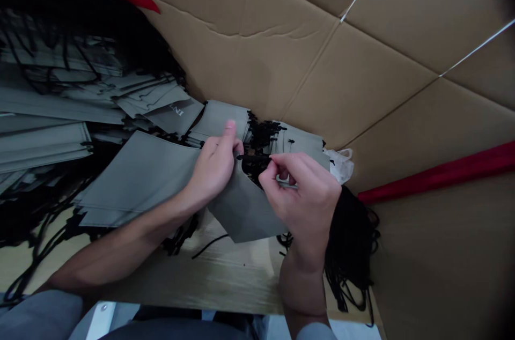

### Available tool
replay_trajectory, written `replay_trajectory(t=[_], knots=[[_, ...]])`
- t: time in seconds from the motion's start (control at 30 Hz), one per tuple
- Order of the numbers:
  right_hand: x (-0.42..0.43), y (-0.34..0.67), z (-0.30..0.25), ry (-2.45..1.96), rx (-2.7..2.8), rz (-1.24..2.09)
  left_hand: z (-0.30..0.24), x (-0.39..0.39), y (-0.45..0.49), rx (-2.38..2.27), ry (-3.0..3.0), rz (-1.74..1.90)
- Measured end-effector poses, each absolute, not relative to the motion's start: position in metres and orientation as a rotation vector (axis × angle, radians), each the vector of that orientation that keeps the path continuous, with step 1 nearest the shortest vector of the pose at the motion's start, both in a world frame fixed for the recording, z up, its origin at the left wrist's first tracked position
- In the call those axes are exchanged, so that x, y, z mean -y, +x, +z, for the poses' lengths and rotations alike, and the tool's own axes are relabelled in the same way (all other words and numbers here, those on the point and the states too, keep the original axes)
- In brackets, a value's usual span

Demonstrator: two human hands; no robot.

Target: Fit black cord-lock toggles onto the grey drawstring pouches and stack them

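Observation:
A flat grey piece [249, 214], like a pouch with a curved upper edge, hangs between my hands over the table. My left hand [215, 165] is closed on its upper left corner, thumb pointing up. From that corner a short black cord [255, 159] runs across to my right hand [303, 187], whose thumb and index finger pinch its other end. Under my left forearm lies a larger grey piece [140, 174] with stitched edges. Just beyond my hands are a stack of grey pieces [223, 115] and another stack [301, 139], both with black cord ends.
Piled grey pieces [48, 98] and black cords fill the left side. A bundle of black cords [350, 249] hangs at the table's right edge. Cardboard [257, 34] walls the back and right, with a red strip [438, 171] across it. Crumpled clear plastic [341, 164] lies near the corner.

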State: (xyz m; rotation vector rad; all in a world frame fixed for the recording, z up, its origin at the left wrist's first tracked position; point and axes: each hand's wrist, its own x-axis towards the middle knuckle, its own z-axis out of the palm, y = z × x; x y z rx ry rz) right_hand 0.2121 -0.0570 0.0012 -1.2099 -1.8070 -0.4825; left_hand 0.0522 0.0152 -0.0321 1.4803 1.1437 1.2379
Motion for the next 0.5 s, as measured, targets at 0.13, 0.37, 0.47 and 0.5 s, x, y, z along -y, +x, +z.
replay_trajectory(t=[0.13,0.37,0.47,0.5], knots=[[0.05,0.214,-0.002,-1.226,1.75,-0.47,-0.027,-0.002,0.053,-1.01,1.55,1.242],[0.052,0.206,0.001,-1.238,1.606,-0.281,-0.015,0.02,0.045,-0.893,1.631,1.309],[0.056,0.21,0.006,-1.204,1.587,-0.135,-0.012,0.019,0.04,-0.949,1.666,1.336],[0.058,0.214,0.008,-1.188,1.613,-0.046,-0.012,0.017,0.04,-0.989,1.665,1.356]])
